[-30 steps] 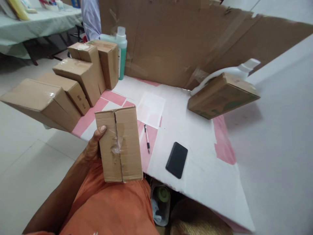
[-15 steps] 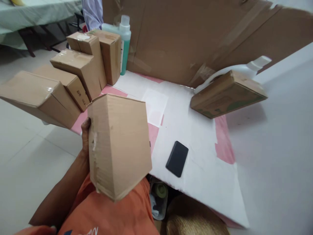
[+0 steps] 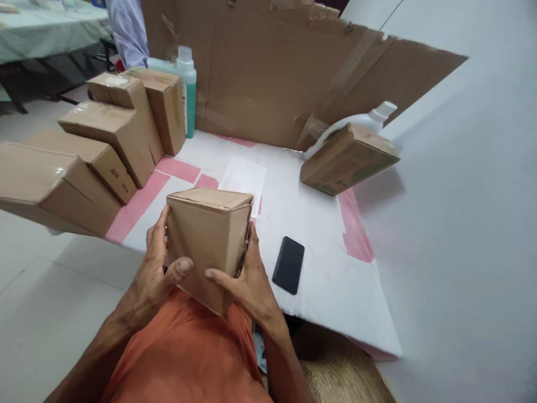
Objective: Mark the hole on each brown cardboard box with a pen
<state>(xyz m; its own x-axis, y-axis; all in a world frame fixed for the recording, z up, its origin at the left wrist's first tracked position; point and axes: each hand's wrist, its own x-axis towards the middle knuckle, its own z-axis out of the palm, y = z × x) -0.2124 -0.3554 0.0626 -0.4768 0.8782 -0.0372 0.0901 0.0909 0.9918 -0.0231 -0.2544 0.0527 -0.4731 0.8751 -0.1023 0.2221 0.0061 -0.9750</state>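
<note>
I hold a brown cardboard box [image 3: 207, 238] upright above my lap, at the near edge of the white and pink table [image 3: 319, 224]. My left hand [image 3: 155, 268] clasps its left side, thumb across the front face. My right hand [image 3: 245, 277] grips the right side, thumb also on the front. Both hands are closed on the box. A black phone [image 3: 288, 265] lies on the table just right of my right hand.
A row of taped cardboard boxes [image 3: 104, 134] stands along the table's left side, with a green bottle [image 3: 188, 89] behind. A tilted box [image 3: 346, 159] leans on a white jug [image 3: 369, 118] at the back right. A big cardboard sheet [image 3: 272, 73] walls the rear.
The box has been turned and brought lower. My right hand has come into view and taken hold of its right side; before, only the left hand held it.
</note>
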